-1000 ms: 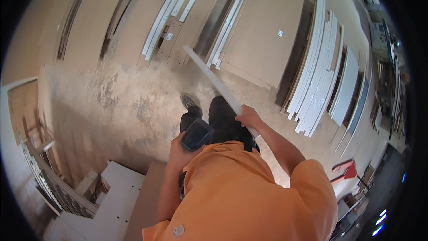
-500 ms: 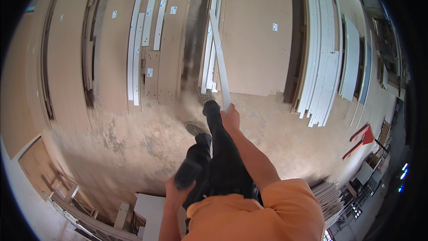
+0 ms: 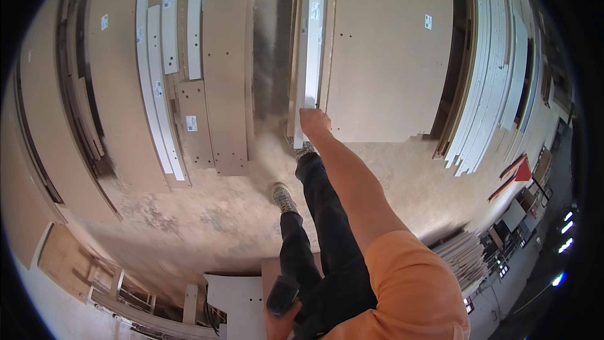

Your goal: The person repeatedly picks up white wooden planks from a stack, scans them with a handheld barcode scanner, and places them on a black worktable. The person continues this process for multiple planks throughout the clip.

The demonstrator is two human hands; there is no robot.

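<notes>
My right hand (image 3: 314, 123) reaches forward, its fingers closed around the near end of a long white board strip (image 3: 311, 56). The strip lies lengthwise along a narrow stack of similar strips, close to the left edge of a wide brown panel (image 3: 384, 56). Low in the picture, beside my thigh, my left hand (image 3: 281, 322) is wrapped round a black handheld scanner (image 3: 282, 294); its shape suggests this kind, but its working face is hidden. A printed label (image 3: 314, 11) shows on the white strip.
Brown panels (image 3: 226, 107) with drilled holes and white strips (image 3: 157, 88) lie in rows to the left. More white strips (image 3: 481, 88) are stacked at the right, near a red metal stand (image 3: 519, 169). Behind me are a white panel (image 3: 236, 299) and a wooden frame (image 3: 119, 283).
My right hand has moved forward with the strip, which has swung from slanting across the panel edge to lying along the stack. My left hand with the scanner has dropped lower; I have stepped forward.
</notes>
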